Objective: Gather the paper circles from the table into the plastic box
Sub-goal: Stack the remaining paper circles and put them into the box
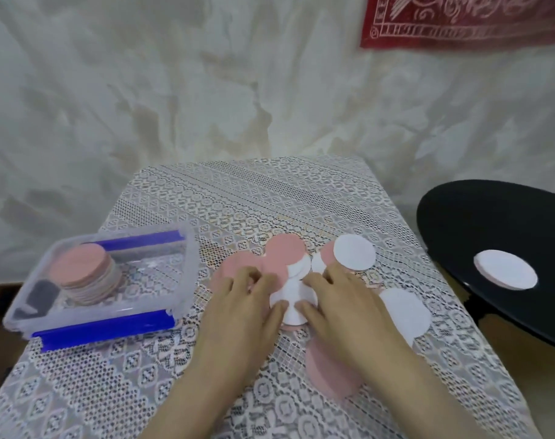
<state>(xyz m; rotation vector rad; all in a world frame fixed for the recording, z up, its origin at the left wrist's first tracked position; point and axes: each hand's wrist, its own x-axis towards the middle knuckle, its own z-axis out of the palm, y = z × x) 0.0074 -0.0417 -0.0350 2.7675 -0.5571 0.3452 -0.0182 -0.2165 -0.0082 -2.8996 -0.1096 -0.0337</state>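
Several pink and white paper circles lie spread over the middle of the lace-covered table (269, 201). A pink circle (285, 251) and a white circle (353, 256) lie at the far side, another white circle (409, 312) to the right, and a pink one (330, 372) near me. My left hand (244, 308) and my right hand (342, 308) lie flat on the circles with fingers spread, both touching a white circle (293, 299) between them. The clear plastic box (187, 280) with blue clips stands at the left, holding a stack of pink circles (82, 267).
A black round stool (491, 223) stands to the right of the table, with a stack of white circles (506, 274) on it. A pale draped cloth covers the wall behind. A red patterned fabric (466, 20) hangs at the top right.
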